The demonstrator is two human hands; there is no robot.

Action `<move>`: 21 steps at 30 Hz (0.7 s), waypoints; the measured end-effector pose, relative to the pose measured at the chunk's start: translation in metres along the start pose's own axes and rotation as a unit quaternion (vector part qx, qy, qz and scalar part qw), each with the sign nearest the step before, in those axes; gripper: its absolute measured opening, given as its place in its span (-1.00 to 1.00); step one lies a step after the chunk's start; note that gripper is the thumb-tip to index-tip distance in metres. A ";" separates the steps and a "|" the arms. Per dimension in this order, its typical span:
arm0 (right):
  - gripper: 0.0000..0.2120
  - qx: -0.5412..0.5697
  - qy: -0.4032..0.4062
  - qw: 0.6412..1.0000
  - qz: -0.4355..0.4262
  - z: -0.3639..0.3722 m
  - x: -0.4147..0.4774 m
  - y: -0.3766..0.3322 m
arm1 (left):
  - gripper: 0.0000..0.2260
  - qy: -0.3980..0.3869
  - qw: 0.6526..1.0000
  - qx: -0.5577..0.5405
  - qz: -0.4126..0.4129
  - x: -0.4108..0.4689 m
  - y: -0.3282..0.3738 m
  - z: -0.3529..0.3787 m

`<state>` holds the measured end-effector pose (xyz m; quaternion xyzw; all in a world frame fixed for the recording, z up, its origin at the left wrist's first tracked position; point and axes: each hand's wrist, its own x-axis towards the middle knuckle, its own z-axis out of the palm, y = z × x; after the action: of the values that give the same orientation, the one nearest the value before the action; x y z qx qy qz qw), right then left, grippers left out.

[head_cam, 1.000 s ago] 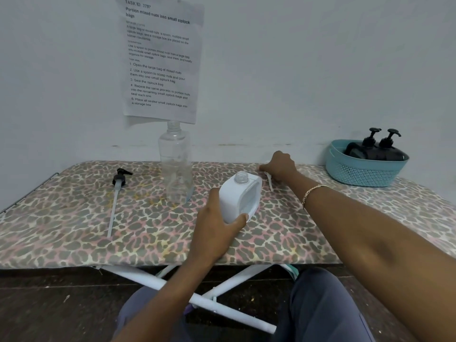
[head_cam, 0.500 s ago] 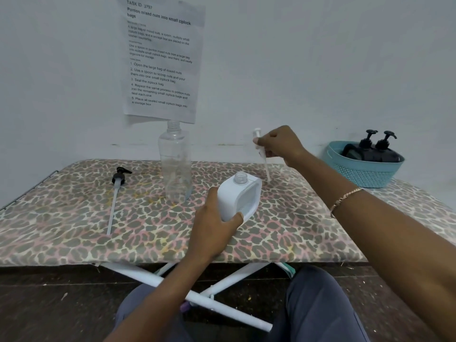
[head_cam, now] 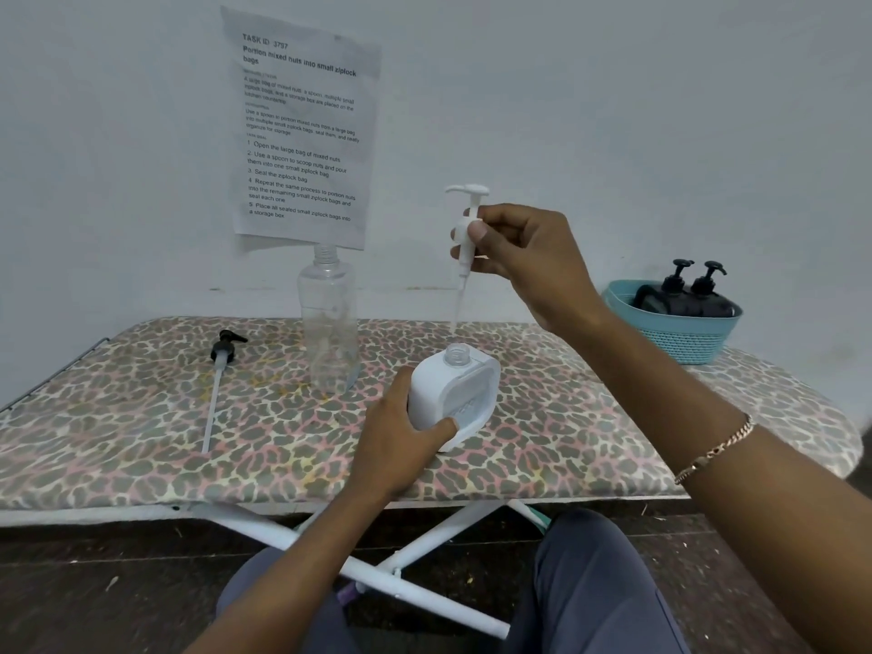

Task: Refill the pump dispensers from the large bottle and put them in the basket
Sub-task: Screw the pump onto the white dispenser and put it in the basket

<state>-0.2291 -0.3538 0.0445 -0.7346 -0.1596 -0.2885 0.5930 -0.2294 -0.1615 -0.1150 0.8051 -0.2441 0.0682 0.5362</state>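
White plastic pump (head_cam: 466,224) now higher.
Right hand (head_cam: 524,257) pinches it, left hand (head_cam: 396,446) grips white square bottle (head_cam: 460,394); two black dispensers (head_cam: 684,295) in teal basket (head_cam: 684,342).

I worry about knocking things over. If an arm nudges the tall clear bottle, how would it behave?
The clear bottle looks empty, so it is probably light and would shift at a slight nudge. It stands tall and narrow on the cloth-covered board, so it likely tips easily. Once down, its round body would probably roll.
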 end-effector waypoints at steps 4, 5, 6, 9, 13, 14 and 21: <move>-0.87 -0.020 -0.004 1.000 0.011 0.002 -0.009 0.008 | -0.49 -0.007 1.000 -0.010 -0.006 0.000 -0.002 0.001; -0.87 -0.024 -0.005 1.000 0.016 0.002 -0.011 0.012 | -0.47 -0.007 1.000 -0.008 -0.003 0.001 -0.003 0.001; -0.86 -0.030 -0.007 0.999 0.021 0.002 -0.014 0.016 | -0.45 -0.006 1.000 -0.003 0.000 0.001 -0.003 0.001; -0.83 -0.044 -0.008 0.998 0.045 0.003 -0.026 0.030 | -0.39 -0.007 1.000 0.004 0.006 0.001 -0.003 0.001; -0.75 -0.066 -0.001 0.995 0.073 0.006 -0.046 0.049 | -0.40 -0.006 1.000 0.004 0.008 0.001 -0.004 0.001; -0.72 -0.082 0.003 0.994 0.076 0.007 -0.051 0.053 | -0.41 -0.004 1.000 0.003 0.009 0.001 -0.004 0.001; -0.71 -0.109 0.007 0.990 0.094 0.009 -0.072 0.062 | -0.45 -0.002 1.000 -0.005 0.014 0.002 -0.006 0.002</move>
<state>-0.2474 -0.3521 -0.0486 -0.8049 -0.0533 -0.2520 0.5346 -0.2250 -0.1621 -0.1203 0.7992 -0.2570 0.0725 0.5385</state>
